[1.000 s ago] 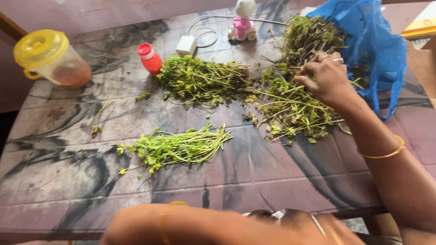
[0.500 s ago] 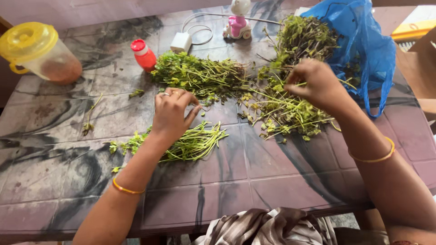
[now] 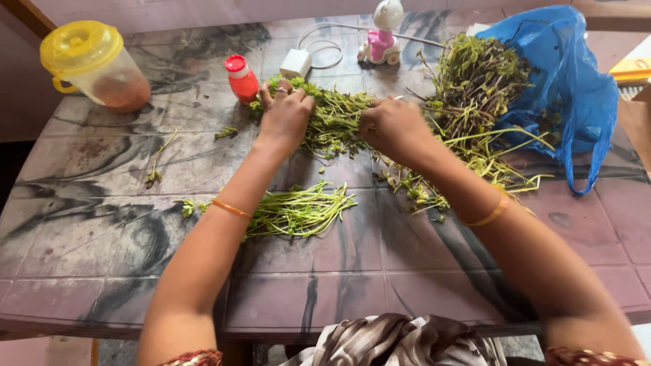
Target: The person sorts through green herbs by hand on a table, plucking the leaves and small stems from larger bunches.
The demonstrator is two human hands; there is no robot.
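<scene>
head view: both hands work the far middle heap of greens (image 3: 332, 118) on the bench (image 3: 407, 271). left hand (image 3: 285, 115) and right hand (image 3: 390, 125) have fingers closed on stems. a trimmed bunch (image 3: 298, 211) lies nearer; the big pile (image 3: 475, 88) by the blue bag (image 3: 569, 74), far right, looks unsorted.

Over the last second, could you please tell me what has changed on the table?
The left hand came up from the near edge, passed over the near bunch and now rests on the middle pile of greens. The right hand left the right-hand pile and moved left onto the same middle pile. Whether either grip has closed on stems is unclear. The jug, red bottle and blue bag stayed put.
</scene>
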